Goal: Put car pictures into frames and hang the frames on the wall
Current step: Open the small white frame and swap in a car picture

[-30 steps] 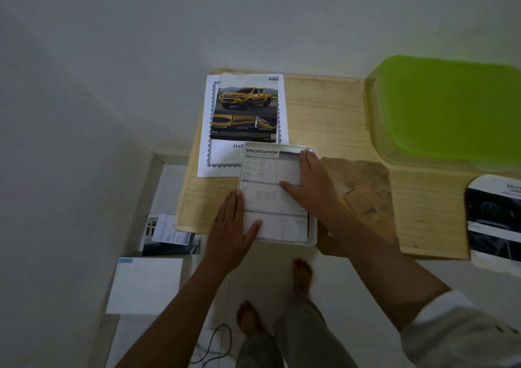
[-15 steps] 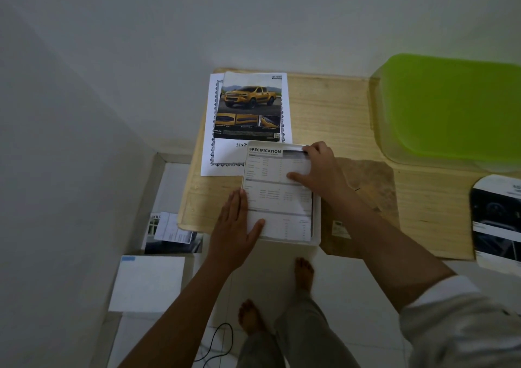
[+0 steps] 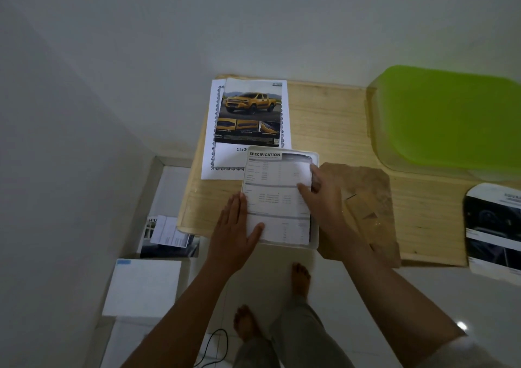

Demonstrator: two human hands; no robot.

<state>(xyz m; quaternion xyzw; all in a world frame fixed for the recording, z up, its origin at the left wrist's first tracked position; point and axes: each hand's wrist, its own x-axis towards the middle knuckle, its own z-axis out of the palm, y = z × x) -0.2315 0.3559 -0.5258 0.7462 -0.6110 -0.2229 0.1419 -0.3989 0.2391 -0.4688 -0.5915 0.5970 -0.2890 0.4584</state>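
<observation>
A white picture frame lies face down at the front edge of the wooden table. A printed page headed SPECIFICATION lies inside it. My left hand rests flat on the page's lower left corner. My right hand grips the page's right edge, thumb on top and fingers curled under it near the upper right corner. Behind the frame lies a yellow pickup truck picture on a white bordered sheet.
A brown backing board lies right of the frame. A green plastic lid covers a box at the back right. Another car brochure hangs over the right edge. Papers and a white box lie on the floor at left.
My right hand slid from the middle of the page to its right edge and curled its fingers around it. The left hand stayed flat on the lower left corner.
</observation>
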